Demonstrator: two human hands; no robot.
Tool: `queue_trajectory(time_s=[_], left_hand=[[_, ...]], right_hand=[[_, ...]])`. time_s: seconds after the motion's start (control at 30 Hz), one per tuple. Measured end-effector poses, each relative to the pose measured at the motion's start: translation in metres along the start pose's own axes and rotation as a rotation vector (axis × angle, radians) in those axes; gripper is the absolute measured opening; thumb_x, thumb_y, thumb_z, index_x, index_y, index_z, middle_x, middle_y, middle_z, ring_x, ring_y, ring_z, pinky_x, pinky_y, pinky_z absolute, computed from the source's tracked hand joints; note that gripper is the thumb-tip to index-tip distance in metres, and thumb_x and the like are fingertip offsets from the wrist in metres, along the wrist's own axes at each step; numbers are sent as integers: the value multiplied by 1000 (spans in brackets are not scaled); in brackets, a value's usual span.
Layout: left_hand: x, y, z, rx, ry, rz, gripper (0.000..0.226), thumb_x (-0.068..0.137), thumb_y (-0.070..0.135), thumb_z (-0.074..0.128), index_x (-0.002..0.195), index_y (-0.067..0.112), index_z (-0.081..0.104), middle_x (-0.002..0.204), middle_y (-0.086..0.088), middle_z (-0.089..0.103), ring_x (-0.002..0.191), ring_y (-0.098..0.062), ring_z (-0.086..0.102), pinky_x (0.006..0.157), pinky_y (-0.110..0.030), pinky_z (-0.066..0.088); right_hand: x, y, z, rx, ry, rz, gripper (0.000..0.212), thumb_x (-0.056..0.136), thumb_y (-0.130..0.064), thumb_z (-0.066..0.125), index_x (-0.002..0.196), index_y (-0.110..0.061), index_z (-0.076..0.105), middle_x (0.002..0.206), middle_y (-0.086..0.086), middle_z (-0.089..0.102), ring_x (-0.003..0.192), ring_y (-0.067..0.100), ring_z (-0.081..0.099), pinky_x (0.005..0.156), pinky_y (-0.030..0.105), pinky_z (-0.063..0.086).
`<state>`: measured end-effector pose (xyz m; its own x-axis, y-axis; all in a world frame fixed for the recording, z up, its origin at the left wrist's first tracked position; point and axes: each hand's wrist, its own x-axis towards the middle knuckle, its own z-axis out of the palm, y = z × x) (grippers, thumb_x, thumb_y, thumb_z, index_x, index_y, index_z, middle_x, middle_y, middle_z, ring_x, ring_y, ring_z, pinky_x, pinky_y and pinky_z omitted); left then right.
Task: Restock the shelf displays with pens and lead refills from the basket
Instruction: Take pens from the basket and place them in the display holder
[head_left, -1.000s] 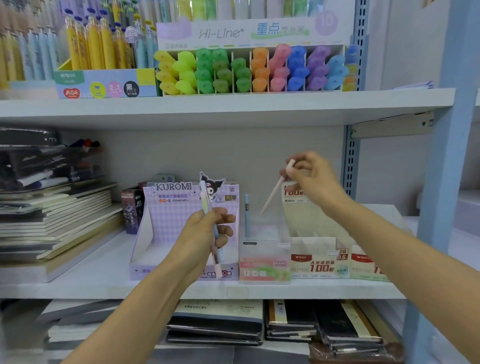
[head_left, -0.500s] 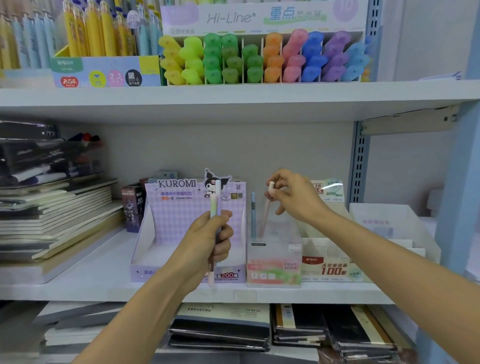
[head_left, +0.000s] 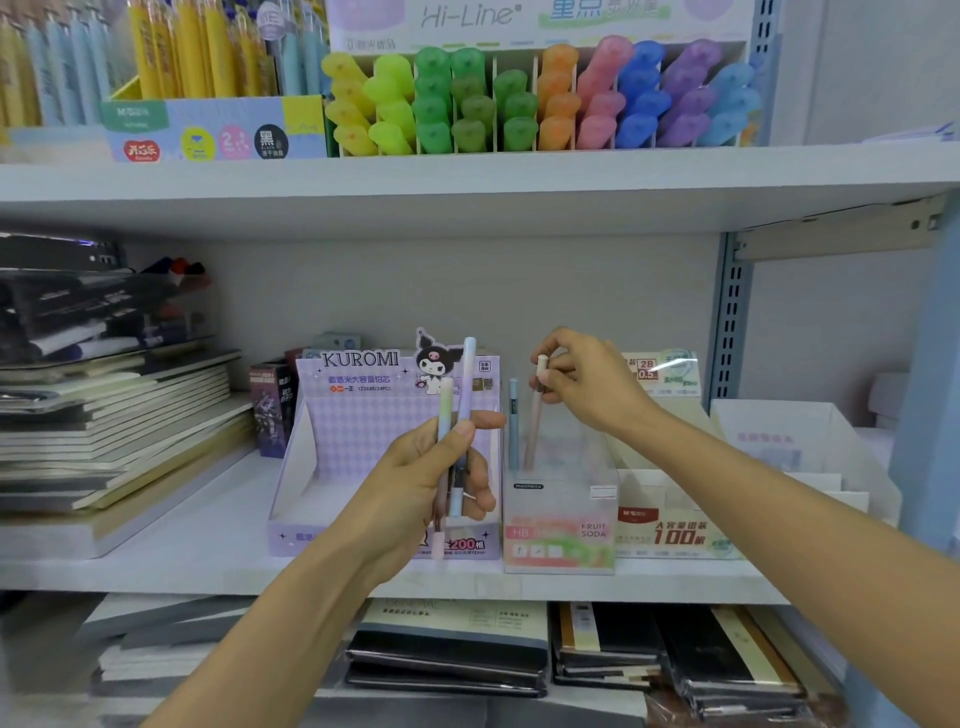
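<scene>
Head view, middle shelf (head_left: 156, 551).

- Right hand (head_left: 587, 384): grip pinched on the capped top end of a pink pen (head_left: 535, 415). The pen is held nearly upright, its lower part already inside the clear display box (head_left: 558, 525) marked "FRUIT SODA". Whether the tip has reached the bottom cannot be told.
- One blue pen (head_left: 513, 421) is seen standing upright in the same box, just beside the pink one. Nothing else can be made out in the box.
- Left hand (head_left: 431, 483): grip wrapped round a small bundle of pastel pens (head_left: 457, 395), at least two, held upright in front of the Kuromi box (head_left: 384, 415).
- Kuromi box: little or no stock is seen in its open front, though part of it is hidden by the left hand.
- Lead refill box (head_left: 670, 525), right of the clear box: contents not readable.
- The basket is not in view.

Progress, judged: early to middle. One pen is placed and a second is being seated. The bundle in the left hand is left to be placed. The lead refill displays appear not yet filled. What remains in the basket cannot be assessed.
</scene>
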<state>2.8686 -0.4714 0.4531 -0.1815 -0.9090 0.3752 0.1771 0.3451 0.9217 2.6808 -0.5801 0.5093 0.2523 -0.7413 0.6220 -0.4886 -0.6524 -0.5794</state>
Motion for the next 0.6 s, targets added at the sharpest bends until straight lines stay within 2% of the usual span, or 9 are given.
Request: queue_trajectory(time_s=[0.13, 0.23, 0.3, 0.33, 0.4, 0.43, 0.5, 0.57, 0.6], left_hand=[[-2, -1, -2, 26, 19, 1, 35, 90, 40, 52, 114, 21, 69, 64, -6, 56, 57, -20, 59, 58, -28, 53], [-3, -3, -4, 66, 33, 1, 37, 89, 43, 51, 116, 24, 67, 62, -5, 52, 55, -19, 56, 56, -27, 50], [-3, -4, -4, 106, 34, 1, 37, 89, 44, 50, 117, 26, 67, 61, -2, 47, 53, -17, 51, 52, -24, 45], [-4, -4, -3, 121, 30, 2, 35, 90, 44, 50, 116, 28, 67, 61, -1, 45, 52, -16, 48, 51, -23, 42], [-5, -6, -2, 131, 11, 6, 30, 93, 41, 50, 116, 31, 68, 63, 1, 40, 52, -14, 41, 51, -22, 38], [-7, -6, -2, 132, -1, 4, 28, 95, 39, 50, 116, 31, 68, 63, 1, 39, 53, -13, 38, 51, -22, 36], [-11, -7, 0, 136, -16, -1, 27, 98, 35, 51, 117, 31, 68, 64, 2, 39, 53, -13, 37, 51, -21, 34], [-17, -8, 6, 143, -22, -2, 27, 97, 35, 52, 117, 29, 69, 63, 2, 40, 52, -13, 36, 50, -20, 34], [-18, -8, 8, 148, -29, 2, 27, 96, 36, 52, 116, 29, 69, 63, 2, 41, 52, -13, 36, 49, -20, 35]], right_hand=[[-2, 5, 6, -31, -42, 15, 12, 94, 2, 54, 101, -7, 56, 87, 18, 71, 82, 17, 71, 67, 20, 58], [-3, 7, 9, -108, -41, -26, 15, 93, 2, 55, 102, -10, 54, 81, 15, 70, 78, 17, 70, 74, 32, 60], [-2, 7, 11, -257, -32, -54, 13, 91, 0, 60, 101, -6, 63, 86, 11, 70, 79, 20, 68, 80, 38, 58], [-2, 5, 11, -310, -26, -57, 15, 90, -2, 62, 104, -6, 67, 91, 10, 70, 82, 20, 67, 84, 37, 56], [-6, -3, 10, -326, 17, -72, 20, 91, -8, 63, 110, -6, 70, 100, 7, 70, 86, 13, 63, 86, 23, 51], [-10, -10, 8, -256, 55, -84, 21, 93, -13, 62, 112, -8, 70, 102, 4, 70, 83, 7, 61, 80, 16, 47], [-24, -25, 5, 111, 66, -87, 23, 97, -24, 57, 114, -12, 67, 97, -2, 69, 74, 3, 60, 71, 16, 46], [-39, -36, -1, 498, -92, -69, 25, 96, -30, 56, 115, -16, 64, 92, -3, 67, 69, 10, 61, 68, 25, 49], [-45, -40, -1, 553, -173, -94, 22, 95, -28, 58, 113, -17, 64, 89, -2, 67, 68, 13, 61, 67, 27, 51]])
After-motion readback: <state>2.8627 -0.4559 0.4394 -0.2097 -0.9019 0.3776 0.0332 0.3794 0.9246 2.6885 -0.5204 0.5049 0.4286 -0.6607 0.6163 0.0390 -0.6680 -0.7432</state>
